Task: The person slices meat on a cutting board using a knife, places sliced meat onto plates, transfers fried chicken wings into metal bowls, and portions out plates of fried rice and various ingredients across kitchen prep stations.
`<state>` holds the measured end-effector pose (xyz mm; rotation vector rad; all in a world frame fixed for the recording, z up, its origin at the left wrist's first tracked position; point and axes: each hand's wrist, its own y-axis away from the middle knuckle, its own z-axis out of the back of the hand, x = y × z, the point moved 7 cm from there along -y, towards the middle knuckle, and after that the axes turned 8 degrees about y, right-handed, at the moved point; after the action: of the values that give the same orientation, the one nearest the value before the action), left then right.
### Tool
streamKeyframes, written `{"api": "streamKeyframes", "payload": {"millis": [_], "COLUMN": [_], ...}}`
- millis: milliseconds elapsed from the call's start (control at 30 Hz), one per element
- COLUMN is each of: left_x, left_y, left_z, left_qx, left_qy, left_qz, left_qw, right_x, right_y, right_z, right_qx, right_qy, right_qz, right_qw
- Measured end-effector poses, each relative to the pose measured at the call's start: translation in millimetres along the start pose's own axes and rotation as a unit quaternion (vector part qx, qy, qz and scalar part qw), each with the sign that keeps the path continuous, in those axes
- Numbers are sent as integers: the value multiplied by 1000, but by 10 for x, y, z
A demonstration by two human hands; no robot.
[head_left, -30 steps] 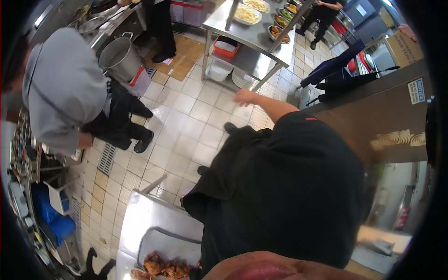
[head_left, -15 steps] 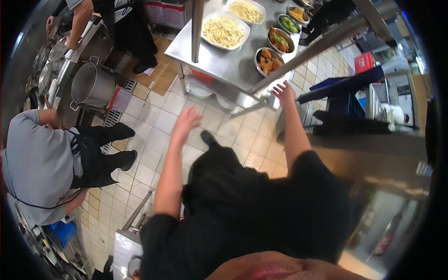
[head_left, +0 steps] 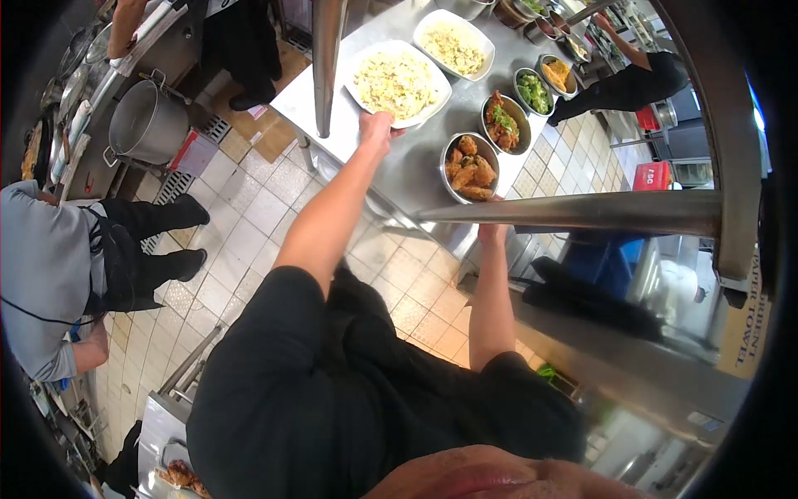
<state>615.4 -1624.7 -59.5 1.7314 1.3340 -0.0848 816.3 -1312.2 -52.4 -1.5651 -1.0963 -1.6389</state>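
Observation:
My left hand (head_left: 378,133) is at the near edge of a white dish (head_left: 356,93) heaped with what looks like egg fried rice (head_left: 397,83); its fingers curl around the rim. Beyond a metal rail (head_left: 573,213), my right hand (head_left: 490,232) reaches the near edge of a steel bowl (head_left: 446,170) of fried chicken pieces (head_left: 472,170). The rail covers most of that hand, so its grip is hidden. Behind this bowl stands another steel bowl (head_left: 524,133) with reddish fried food and green garnish. A second white dish of rice (head_left: 453,47) sits behind the first.
Bowls of green vegetables (head_left: 534,91) and yellow food (head_left: 557,75) line the right side of the steel table (head_left: 407,170). An upright post (head_left: 326,66) rises at its left. Co-workers stand left (head_left: 50,266) and far right (head_left: 640,83). A large pot (head_left: 148,125) stands left.
I have moved closer to the table. My left hand has gone forward from open air to the rice dish. My right hand has come to the chicken bowl's edge, behind the rail.

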Motion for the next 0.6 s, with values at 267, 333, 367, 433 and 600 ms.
{"api": "streamKeyframes", "payload": {"millis": [267, 333, 367, 433, 600], "left_x": [-326, -284, -268, -291, -335], "left_y": [1057, 1182, 1256, 1498, 2033], "left_z": [413, 626, 724, 869, 1353], "left_qx": [44, 49, 50, 53, 36], "left_qy": [-97, -114, -123, -160, -141], "left_qz": [3, 19, 27, 23, 60], "left_qw": [994, 992, 991, 985, 988], "right_x": [-119, -49, 41, 169, 185], "right_y": [-193, -154, -137, -102, -286], "right_z": [309, 272, 219, 107, -230], "right_qx": [-29, -31, -20, 2, 26], "right_qy": [33, 25, 47, 88, 157], "right_qz": [-78, -112, -84, -29, -45], "right_qw": [996, 993, 995, 996, 986]}}
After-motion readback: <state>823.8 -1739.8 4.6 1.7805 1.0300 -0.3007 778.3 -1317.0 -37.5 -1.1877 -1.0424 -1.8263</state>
